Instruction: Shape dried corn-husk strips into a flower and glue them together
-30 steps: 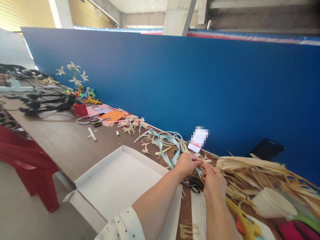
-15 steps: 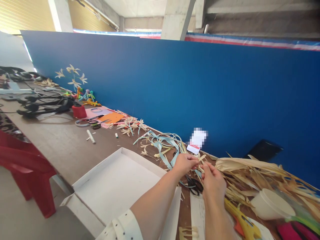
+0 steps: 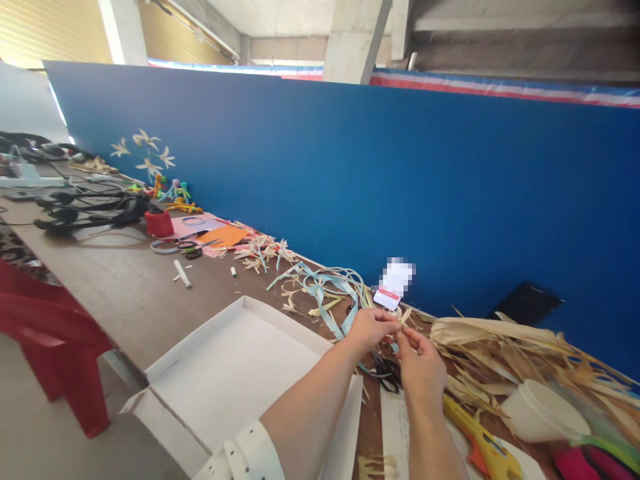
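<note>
A small pale flower (image 3: 405, 317), apparently of dried husk strips, is pinched between the fingertips of both hands. My left hand (image 3: 371, 328) has thumb and fingers closed at its base. From the right, my right hand (image 3: 423, 363) closes its fingertips just below the same spot, touching the left ones; its exact hold is partly hidden. Black scissors (image 3: 389, 372) lie beneath the hands. Light blue ribbon (image 3: 316, 292) lies in loops beyond my left hand. A phone (image 3: 387, 299) leans against the blue partition behind the flower.
An open white box (image 3: 240, 373) lies left of my forearm. To the right are dried husks (image 3: 500, 337), a white cup (image 3: 545, 410) and a yellow glue gun (image 3: 483, 440). Farther left are orange paper (image 3: 225, 235), a red spool (image 3: 159, 224) and a red chair (image 3: 60, 340).
My right hand has shifted slightly left and up, so its fingertips now meet the left ones at the flower. My left hand stays almost in place.
</note>
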`<state>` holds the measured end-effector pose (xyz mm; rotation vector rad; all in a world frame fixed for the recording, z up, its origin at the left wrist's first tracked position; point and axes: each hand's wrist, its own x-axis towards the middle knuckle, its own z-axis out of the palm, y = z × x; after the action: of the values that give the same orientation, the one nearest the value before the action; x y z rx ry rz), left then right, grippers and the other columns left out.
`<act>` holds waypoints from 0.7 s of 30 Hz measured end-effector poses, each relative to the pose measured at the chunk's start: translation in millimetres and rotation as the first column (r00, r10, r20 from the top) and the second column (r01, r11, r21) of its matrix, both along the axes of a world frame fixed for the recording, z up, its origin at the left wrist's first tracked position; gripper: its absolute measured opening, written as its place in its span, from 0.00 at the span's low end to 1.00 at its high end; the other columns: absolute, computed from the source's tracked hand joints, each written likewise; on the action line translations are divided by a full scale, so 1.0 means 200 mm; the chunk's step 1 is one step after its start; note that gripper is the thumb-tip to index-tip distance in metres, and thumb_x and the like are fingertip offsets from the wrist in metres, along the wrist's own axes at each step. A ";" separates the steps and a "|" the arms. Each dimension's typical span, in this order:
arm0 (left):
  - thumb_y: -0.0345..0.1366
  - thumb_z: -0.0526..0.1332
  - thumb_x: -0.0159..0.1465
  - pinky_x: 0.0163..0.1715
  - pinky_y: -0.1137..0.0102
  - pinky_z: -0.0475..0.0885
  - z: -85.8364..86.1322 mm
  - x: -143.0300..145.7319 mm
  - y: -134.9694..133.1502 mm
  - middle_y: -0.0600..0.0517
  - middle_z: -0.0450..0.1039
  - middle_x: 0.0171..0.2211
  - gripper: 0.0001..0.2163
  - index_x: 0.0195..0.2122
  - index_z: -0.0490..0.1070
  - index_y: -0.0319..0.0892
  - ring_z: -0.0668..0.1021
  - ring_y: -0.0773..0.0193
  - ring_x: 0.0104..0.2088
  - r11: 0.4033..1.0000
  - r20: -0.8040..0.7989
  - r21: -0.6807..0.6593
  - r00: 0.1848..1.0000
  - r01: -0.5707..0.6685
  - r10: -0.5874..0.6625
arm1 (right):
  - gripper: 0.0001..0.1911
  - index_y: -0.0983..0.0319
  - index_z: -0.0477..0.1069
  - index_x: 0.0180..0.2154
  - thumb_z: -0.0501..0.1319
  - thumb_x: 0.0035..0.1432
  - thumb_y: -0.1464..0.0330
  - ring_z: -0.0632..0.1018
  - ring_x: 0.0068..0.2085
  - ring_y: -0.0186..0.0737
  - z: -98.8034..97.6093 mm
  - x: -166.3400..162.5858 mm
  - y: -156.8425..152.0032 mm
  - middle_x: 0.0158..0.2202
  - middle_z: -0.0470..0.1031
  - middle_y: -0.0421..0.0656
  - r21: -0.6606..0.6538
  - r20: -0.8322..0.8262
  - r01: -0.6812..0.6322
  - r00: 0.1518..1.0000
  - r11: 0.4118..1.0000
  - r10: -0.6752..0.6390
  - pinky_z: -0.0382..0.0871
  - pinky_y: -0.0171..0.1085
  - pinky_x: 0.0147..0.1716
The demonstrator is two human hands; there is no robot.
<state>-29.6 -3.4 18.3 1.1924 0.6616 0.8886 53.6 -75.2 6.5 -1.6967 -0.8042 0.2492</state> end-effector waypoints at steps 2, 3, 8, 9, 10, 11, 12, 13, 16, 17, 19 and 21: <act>0.30 0.64 0.51 0.27 0.74 0.70 0.00 0.00 0.00 0.53 0.71 0.25 0.05 0.30 0.74 0.35 0.71 0.73 0.23 1.000 0.001 0.014 1.000 0.009 -0.009 | 0.20 0.62 0.74 0.39 0.63 0.47 0.58 0.76 0.30 0.42 -0.01 0.01 0.00 0.33 0.77 0.45 0.015 0.001 0.010 1.000 1.000 -0.010 0.67 0.38 0.30; 0.31 0.65 0.51 0.27 0.74 0.70 0.00 0.00 0.00 0.53 0.71 0.25 0.06 0.30 0.74 0.35 0.71 0.73 0.23 1.000 0.003 0.018 1.000 0.015 -0.015 | 0.20 0.62 0.74 0.40 0.62 0.47 0.58 0.76 0.31 0.42 -0.01 0.01 0.00 0.33 0.77 0.45 0.024 0.000 0.013 1.000 1.000 -0.013 0.67 0.37 0.31; 0.34 0.65 0.52 0.28 0.74 0.70 -0.02 0.01 0.01 0.52 0.71 0.25 0.07 0.31 0.75 0.36 0.71 0.73 0.23 0.999 -0.003 0.025 0.999 0.039 -0.039 | 0.24 0.63 0.73 0.44 0.63 0.47 0.57 0.74 0.27 0.40 -0.02 0.00 0.00 0.31 0.76 0.45 0.061 -0.016 0.023 1.000 0.998 -0.022 0.67 0.36 0.27; 0.34 0.65 0.52 0.28 0.74 0.70 -0.02 0.01 0.01 0.52 0.72 0.25 0.08 0.32 0.75 0.36 0.71 0.73 0.23 0.999 -0.004 0.030 0.999 0.037 -0.037 | 0.24 0.63 0.73 0.44 0.63 0.47 0.56 0.74 0.27 0.40 -0.02 0.00 0.00 0.31 0.76 0.45 0.068 -0.021 0.028 0.999 0.997 -0.026 0.67 0.35 0.26; 0.34 0.65 0.52 0.28 0.74 0.70 -0.02 0.01 0.01 0.52 0.72 0.25 0.08 0.32 0.75 0.36 0.71 0.73 0.24 0.999 -0.006 0.034 0.999 0.033 -0.033 | 0.24 0.63 0.73 0.44 0.63 0.47 0.56 0.74 0.26 0.39 -0.02 0.00 0.00 0.30 0.76 0.45 0.074 -0.029 0.032 0.999 0.997 -0.029 0.66 0.35 0.25; 0.34 0.65 0.52 0.28 0.74 0.70 -0.02 0.01 0.00 0.52 0.72 0.26 0.08 0.32 0.75 0.36 0.71 0.73 0.24 0.999 -0.011 0.036 1.000 0.028 -0.028 | 0.24 0.62 0.74 0.44 0.62 0.47 0.56 0.73 0.25 0.39 -0.01 -0.01 0.00 0.30 0.76 0.44 0.079 -0.037 0.037 0.999 0.996 -0.034 0.66 0.35 0.24; 0.34 0.65 0.52 0.28 0.74 0.70 -0.01 0.01 0.00 0.52 0.72 0.25 0.08 0.31 0.75 0.36 0.71 0.73 0.23 0.999 -0.018 0.034 1.000 0.023 -0.022 | 0.24 0.62 0.74 0.44 0.62 0.47 0.57 0.73 0.24 0.38 -0.01 -0.01 0.00 0.29 0.76 0.44 0.079 -0.041 0.041 0.998 0.996 -0.038 0.66 0.35 0.23; 0.34 0.65 0.52 0.27 0.75 0.70 -0.01 0.01 0.00 0.53 0.71 0.25 0.07 0.31 0.75 0.36 0.71 0.73 0.23 0.999 -0.025 0.031 1.000 0.020 -0.019 | 0.23 0.62 0.74 0.44 0.62 0.47 0.57 0.72 0.24 0.38 -0.01 -0.01 0.00 0.29 0.76 0.43 0.076 -0.040 0.047 0.998 0.996 -0.044 0.65 0.35 0.23; 0.33 0.64 0.53 0.26 0.76 0.69 0.00 0.01 -0.01 0.53 0.71 0.24 0.06 0.31 0.75 0.37 0.70 0.73 0.23 1.000 -0.045 0.015 0.999 0.011 -0.011 | 0.23 0.62 0.74 0.44 0.62 0.47 0.58 0.71 0.21 0.37 0.00 -0.02 0.00 0.28 0.76 0.43 0.064 -0.026 0.058 0.998 0.996 -0.056 0.64 0.35 0.23; 0.33 0.64 0.53 0.25 0.76 0.69 0.00 0.01 -0.01 0.53 0.70 0.23 0.06 0.31 0.75 0.37 0.70 0.73 0.23 1.000 -0.048 0.010 0.999 0.011 -0.010 | 0.23 0.63 0.74 0.45 0.62 0.47 0.59 0.70 0.21 0.37 0.00 -0.02 0.00 0.28 0.76 0.43 0.065 -0.027 0.057 0.998 0.996 -0.055 0.64 0.35 0.23; 0.33 0.64 0.53 0.24 0.76 0.68 0.01 0.01 -0.01 0.53 0.70 0.23 0.06 0.31 0.75 0.36 0.70 0.72 0.23 1.000 -0.050 0.002 0.999 0.008 -0.008 | 0.24 0.63 0.74 0.45 0.62 0.47 0.59 0.70 0.21 0.37 0.00 -0.03 -0.01 0.28 0.76 0.44 0.070 -0.036 0.049 0.998 0.996 -0.046 0.64 0.35 0.22; 0.33 0.64 0.53 0.23 0.77 0.68 0.01 0.01 -0.02 0.53 0.70 0.23 0.06 0.30 0.75 0.36 0.71 0.72 0.23 1.000 -0.054 0.007 0.999 0.003 -0.003 | 0.24 0.63 0.74 0.45 0.62 0.47 0.59 0.70 0.21 0.37 0.01 -0.03 -0.01 0.29 0.76 0.44 0.067 -0.034 0.051 0.998 0.996 -0.049 0.64 0.35 0.22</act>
<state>-28.2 -6.6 20.5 1.2271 0.7003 0.8594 47.5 -76.6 7.6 -1.6431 -0.7376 0.2120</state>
